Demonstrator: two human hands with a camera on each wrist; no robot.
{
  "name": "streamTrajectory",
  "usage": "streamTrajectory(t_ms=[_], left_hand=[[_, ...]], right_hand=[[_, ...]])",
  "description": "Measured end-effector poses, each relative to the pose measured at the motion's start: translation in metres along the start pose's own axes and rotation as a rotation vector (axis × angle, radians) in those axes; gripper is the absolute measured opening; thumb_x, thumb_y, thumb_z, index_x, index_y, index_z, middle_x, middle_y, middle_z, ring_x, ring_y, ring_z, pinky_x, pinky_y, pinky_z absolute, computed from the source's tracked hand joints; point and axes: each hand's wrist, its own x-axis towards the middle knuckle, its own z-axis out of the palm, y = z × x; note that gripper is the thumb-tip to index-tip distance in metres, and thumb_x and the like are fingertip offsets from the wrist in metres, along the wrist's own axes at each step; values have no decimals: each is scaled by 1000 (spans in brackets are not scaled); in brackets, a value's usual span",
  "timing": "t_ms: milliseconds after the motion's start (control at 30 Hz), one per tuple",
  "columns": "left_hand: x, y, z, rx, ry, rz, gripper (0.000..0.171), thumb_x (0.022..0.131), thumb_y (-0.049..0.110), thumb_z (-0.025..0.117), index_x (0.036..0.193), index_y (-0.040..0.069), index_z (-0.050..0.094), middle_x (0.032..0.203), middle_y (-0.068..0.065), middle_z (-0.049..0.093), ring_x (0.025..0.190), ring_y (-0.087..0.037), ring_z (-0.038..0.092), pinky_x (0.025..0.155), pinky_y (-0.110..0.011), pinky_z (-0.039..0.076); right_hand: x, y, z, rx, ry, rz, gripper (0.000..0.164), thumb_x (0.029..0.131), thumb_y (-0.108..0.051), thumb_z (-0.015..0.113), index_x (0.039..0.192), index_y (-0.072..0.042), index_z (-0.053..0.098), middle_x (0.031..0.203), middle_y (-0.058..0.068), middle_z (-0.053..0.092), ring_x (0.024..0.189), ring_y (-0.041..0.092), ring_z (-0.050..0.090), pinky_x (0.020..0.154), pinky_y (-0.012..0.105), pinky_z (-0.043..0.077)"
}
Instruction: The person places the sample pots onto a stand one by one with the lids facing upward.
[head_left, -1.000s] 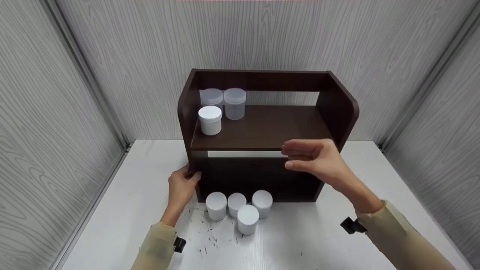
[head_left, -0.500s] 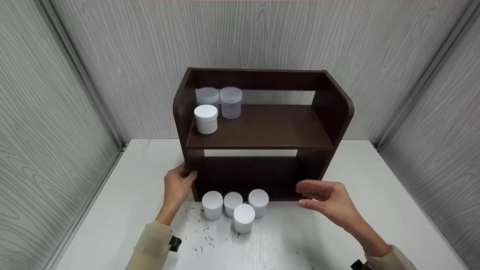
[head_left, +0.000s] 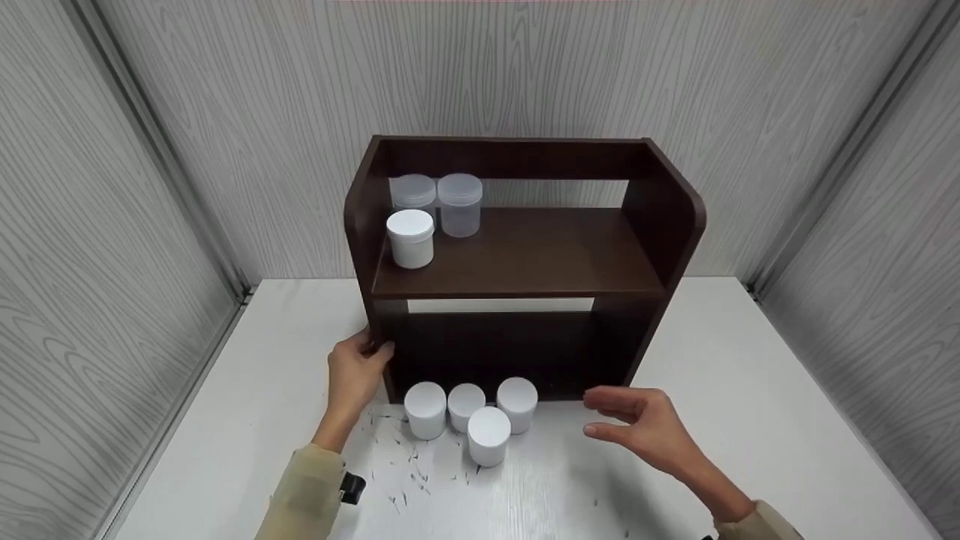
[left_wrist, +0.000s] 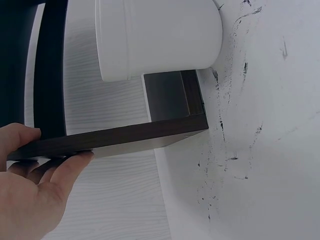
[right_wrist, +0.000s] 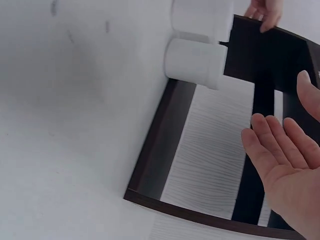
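My left hand [head_left: 355, 375] grips the left side panel of a dark brown two-tier shelf [head_left: 525, 262]. In the left wrist view the thumb and fingers pinch the panel's edge [left_wrist: 135, 134] from both sides. My right hand [head_left: 637, 427] hovers over the table in front of the shelf's right side, fingers extended and thumb apart, holding nothing. Several white lidded jars stand upright before the shelf, the nearest jar [head_left: 488, 436] in front of the others. The rightmost white jar [head_left: 517, 405] is closest to my right hand.
On the upper tier's left stand a white jar [head_left: 411, 238] and two translucent jars, one of them [head_left: 460, 205] to the right. The white table [head_left: 285, 450] has dark scuff marks. Wood-grain panels [head_left: 510, 67] enclose the back and sides.
My right hand has moved down from in front of the upper tier to low over the table. My left hand keeps its grip on the shelf, and the jars stand as before.
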Motion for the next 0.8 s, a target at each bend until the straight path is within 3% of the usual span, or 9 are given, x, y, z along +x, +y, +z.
streamTrajectory(t_ms=[267, 567, 800], left_hand=[[-1, -2, 2, -2, -1, 19, 39, 97, 6, 70, 131, -12, 66, 116, -27, 73, 102, -35, 74, 75, -22, 56], [-2, -3, 0, 0, 5, 23, 40, 97, 7, 70, 132, -12, 66, 116, -27, 73, 103, -35, 74, 75, -17, 53], [-1, -2, 0, -11, 11, 31, 42, 96, 5, 72, 132, -14, 64, 118, -28, 72, 106, -37, 73, 82, -33, 59]], right_hand=[[10, 17, 10, 24, -53, 31, 51, 87, -10, 88, 131, 6, 69, 127, 19, 72, 118, 35, 70, 101, 41, 54], [25, 23, 24, 6, -78, 3, 56, 86, -12, 89, 135, 6, 66, 132, 28, 67, 123, 37, 67, 105, 48, 50], [36, 30, 35, 3, -90, -11, 61, 86, -13, 89, 137, 8, 64, 136, 30, 64, 124, 40, 65, 107, 49, 49]])
